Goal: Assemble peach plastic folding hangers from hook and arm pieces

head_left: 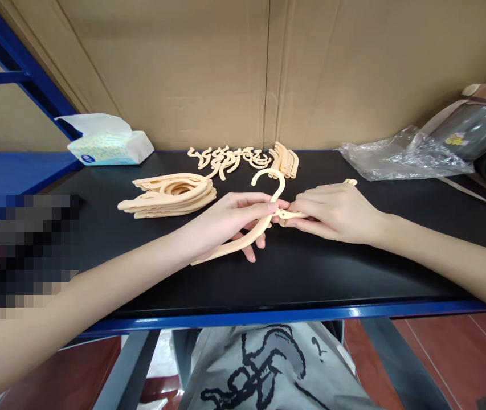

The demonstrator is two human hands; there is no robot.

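Observation:
A cream plastic clothes hanger (236, 246) is held above the black tabletop, its curved hook pointing up and away. My left hand (238, 219) pinches it just below the hook, thumb on top, one arm of the hanger slanting down to the left. On the right, my right hand (332, 213) is closed on a cream hanger arm (294, 215), whose jointed end meets the hanger beside my left fingertips. Most of that arm is covered by the right hand; a small tip shows beyond the knuckles. Whether the two parts are joined cannot be made out.
Stacked hangers (170, 193) lie at left. Behind are loose hooks (225, 159) and a bundle of hanger arms (284, 159). A tissue pack (110, 147) stands back left; a clear plastic bag (409, 156) and a bottle (469, 128) are back right. Cardboard (174, 74) walls the rear.

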